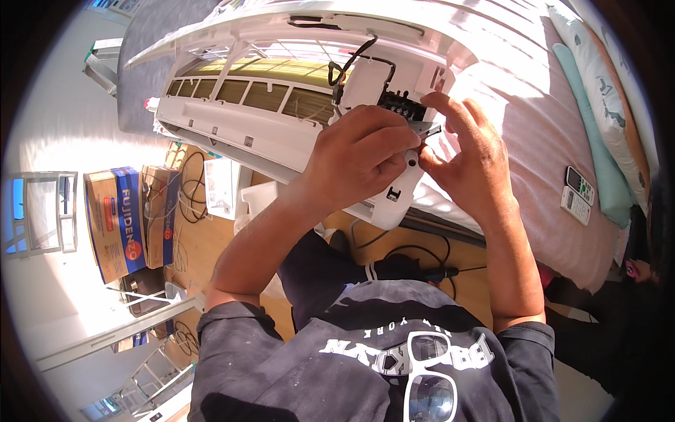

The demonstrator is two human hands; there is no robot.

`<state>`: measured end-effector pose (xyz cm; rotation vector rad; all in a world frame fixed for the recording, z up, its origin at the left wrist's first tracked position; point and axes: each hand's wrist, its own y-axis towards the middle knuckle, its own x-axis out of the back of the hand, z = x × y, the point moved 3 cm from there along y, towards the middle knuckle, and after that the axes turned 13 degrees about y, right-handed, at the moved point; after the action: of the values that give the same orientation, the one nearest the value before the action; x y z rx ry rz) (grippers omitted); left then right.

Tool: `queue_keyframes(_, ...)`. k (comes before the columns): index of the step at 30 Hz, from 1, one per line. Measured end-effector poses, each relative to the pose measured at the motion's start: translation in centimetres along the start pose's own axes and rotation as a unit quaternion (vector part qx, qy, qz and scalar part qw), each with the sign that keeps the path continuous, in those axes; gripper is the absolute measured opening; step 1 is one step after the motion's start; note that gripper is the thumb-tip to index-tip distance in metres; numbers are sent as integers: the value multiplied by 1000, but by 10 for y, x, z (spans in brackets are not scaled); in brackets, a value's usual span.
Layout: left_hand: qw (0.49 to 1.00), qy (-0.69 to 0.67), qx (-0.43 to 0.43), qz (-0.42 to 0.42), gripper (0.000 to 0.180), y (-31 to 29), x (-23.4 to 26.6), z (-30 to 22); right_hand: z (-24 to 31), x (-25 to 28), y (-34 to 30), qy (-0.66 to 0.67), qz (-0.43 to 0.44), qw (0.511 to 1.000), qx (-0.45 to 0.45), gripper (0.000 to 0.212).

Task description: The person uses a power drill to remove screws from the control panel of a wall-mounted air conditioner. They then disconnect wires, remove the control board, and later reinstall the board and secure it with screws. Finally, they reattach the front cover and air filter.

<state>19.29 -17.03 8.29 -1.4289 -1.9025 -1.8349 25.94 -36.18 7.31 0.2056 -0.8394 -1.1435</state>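
Between both hands' fingers [394,137], grey clip [427,128]

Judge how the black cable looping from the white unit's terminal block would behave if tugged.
The black cable bends in a loose loop, so it is probably floppy and light. One end seems to run to the terminal block, so it would likely pull taut rather than come free.

Two cardboard boxes stand side by side on the floor at the left: a larger orange-and-blue box [116,221] and a brown box [159,214] with a blue side just beside it. Two white remote controls [579,195] with small screens lie on the pink bed at the right.
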Motion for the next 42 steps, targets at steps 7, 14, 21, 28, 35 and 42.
queue_keyframes(7,994,-66,40,81,24,25,10,18,-4,16,-35,59,-20,997,52,48)
queue_keyframes(14,930,306,-5,202,12,20,-27,30,-28,39,-67,168,-73,983,-1,30)
queue_keyframes(21,962,149,22,228,10,37,-25,45,-47,43,-86,201,-78,976,-37,28)
queue_keyframes(28,953,240,59,178,15,44,-37,46,-51,39,-89,269,-68,959,-49,27)
queue_keyframes(35,939,277,110,170,18,34,-53,42,-54,40,-84,268,-63,960,-54,25)
queue_keyframes(42,938,321,-22,132,15,33,-56,37,-51,38,-79,285,-70,954,-65,22)
